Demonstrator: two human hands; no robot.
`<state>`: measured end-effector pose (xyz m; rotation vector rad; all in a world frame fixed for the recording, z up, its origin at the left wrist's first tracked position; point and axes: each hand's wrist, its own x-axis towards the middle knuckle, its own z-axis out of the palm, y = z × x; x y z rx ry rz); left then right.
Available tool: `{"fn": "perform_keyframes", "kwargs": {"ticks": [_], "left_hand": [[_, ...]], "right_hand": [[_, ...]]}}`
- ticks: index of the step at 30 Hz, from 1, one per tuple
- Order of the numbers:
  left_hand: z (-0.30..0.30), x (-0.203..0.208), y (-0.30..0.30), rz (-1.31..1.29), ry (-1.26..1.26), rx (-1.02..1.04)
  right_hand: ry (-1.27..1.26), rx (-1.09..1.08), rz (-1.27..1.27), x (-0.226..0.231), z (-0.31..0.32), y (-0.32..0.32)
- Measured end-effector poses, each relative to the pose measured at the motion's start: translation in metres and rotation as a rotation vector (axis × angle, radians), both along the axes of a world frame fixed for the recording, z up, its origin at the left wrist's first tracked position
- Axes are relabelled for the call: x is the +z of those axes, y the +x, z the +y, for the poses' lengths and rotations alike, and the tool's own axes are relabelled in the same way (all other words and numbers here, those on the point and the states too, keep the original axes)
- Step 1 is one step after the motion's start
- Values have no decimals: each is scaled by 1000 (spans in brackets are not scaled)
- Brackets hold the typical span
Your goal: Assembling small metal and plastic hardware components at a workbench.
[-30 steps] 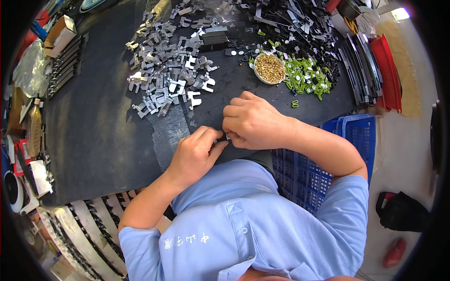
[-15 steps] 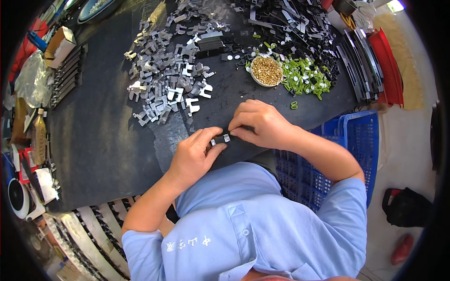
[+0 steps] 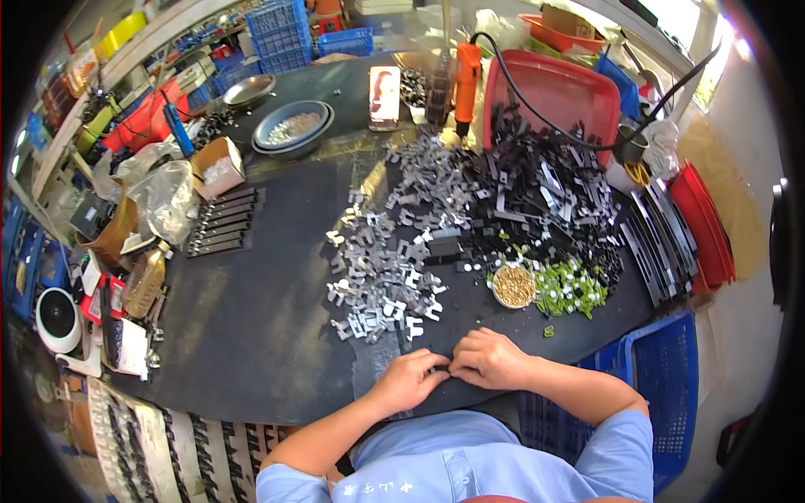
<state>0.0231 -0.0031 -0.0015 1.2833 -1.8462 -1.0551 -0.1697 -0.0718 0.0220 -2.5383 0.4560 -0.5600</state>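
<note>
Both hands meet over the near edge of the dark table (image 3: pixel 251 335). My left hand (image 3: pixel 408 382) is closed, its thumb and fingertips pinched toward the right hand. The small black part with silver ends that it gripped a moment ago is now almost wholly hidden by the fingers. My right hand (image 3: pixel 490 360) is closed too, fingertips pressed together against that same spot; whatever they hold is too small to make out. Ahead lie a heap of silver metal brackets (image 3: pixel 377 272), a round dish of small brass-coloured screws (image 3: pixel 514 287) and a pile of green oval pieces (image 3: pixel 570 289).
Black plastic parts (image 3: pixel 545 189) spill from a red tub (image 3: pixel 553 84) at the back right, beside an orange electric screwdriver (image 3: pixel 466 82). A lit phone (image 3: pixel 384 99) stands at the back. Blue bowls (image 3: pixel 292 127) are farther left. A blue crate (image 3: pixel 662 394) stands at my right.
The view has tilted up, bringing the table's far side into sight. My hands have come together, and the black part has gone out of sight between the fingers.
</note>
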Motion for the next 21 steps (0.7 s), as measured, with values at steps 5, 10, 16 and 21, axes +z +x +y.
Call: {"fn": "perform_keyframes", "kwargs": {"ticks": [5, 10, 16, 21], "left_hand": [[-2, 5, 0, -91, -13, -55], [-5, 3, -1, -49, -20, -22], [-1, -3, -6, -57, -153, 95], [2, -6, -11, -76, -195, 92]], "right_hand": [[-243, 31, 267, 23, 7, 10], [87, -121, 146, 7, 6, 5], [406, -212, 143, 9, -1, -1], [219, -158, 218, 11, 0, 3]]}}
